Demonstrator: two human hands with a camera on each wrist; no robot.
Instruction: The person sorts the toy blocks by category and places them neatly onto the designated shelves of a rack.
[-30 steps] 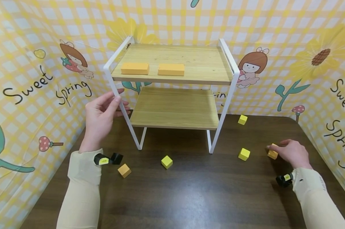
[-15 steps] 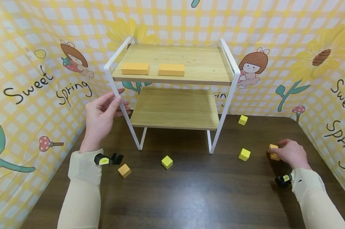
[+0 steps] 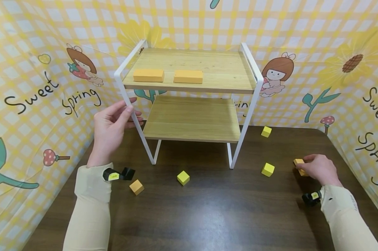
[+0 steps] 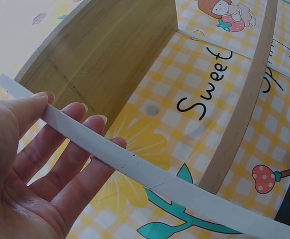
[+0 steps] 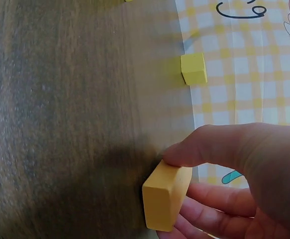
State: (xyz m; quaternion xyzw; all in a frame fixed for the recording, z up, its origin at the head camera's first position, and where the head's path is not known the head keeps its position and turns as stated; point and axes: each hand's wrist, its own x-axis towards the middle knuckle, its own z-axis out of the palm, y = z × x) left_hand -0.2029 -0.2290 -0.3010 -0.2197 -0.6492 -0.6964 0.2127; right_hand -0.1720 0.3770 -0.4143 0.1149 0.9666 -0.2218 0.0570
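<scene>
Head view: left hand (image 3: 108, 130) pinches the rack (image 3: 192, 118); right hand (image 3: 321, 168) grips a block (image 3: 298, 161) near the worktop's (image 3: 207, 216) right edge.

Between the left leg (image 3: 144, 139) and right leg (image 3: 246, 122) a hand could pass from the front onto the lower shelf (image 3: 189, 118), beneath the upper shelf (image 3: 214, 62). The left hand (image 3: 112, 127) blocked the left leg's outer side. Up top, a block (image 3: 148, 75) and second block (image 3: 188, 77) obstructed the left front; room lay behind and to their right. The near yellow cube (image 3: 268, 169) stood between right leg and right hand (image 3: 320, 168). The orange cube (image 3: 137, 187) and middle yellow cube (image 3: 183, 178) interrupted the front tabletop (image 3: 189, 216), with a gap between them. Cloth (image 3: 189, 21) closed off the back.
</scene>
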